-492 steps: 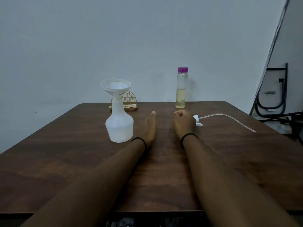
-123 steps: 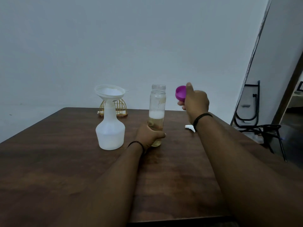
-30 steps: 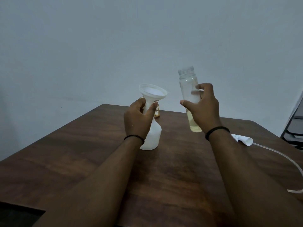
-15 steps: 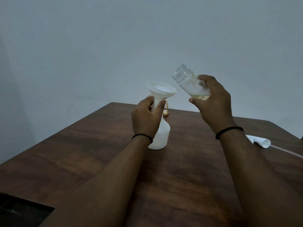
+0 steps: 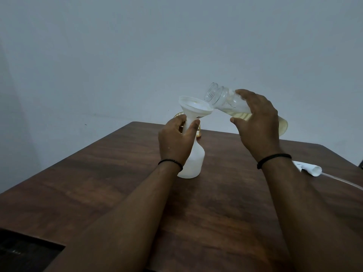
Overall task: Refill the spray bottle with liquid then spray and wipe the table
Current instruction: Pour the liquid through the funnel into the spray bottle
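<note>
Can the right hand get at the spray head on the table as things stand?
Probably not yet: the right hand is full, tilting the clear bottle over the funnel. The spray head itself lies unobstructed beside that forearm.

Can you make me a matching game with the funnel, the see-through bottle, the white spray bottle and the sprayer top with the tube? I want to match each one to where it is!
Things:
1. funnel
2. clear bottle
3. spray bottle
4. sprayer head

Places:
A. lying on the table, far right
B. tilted in the right hand
C. sitting in the spray bottle's neck
D. standing on the table, neck held by the left hand

Pairs: 1-C, 2-B, 3-D, 4-A
</note>
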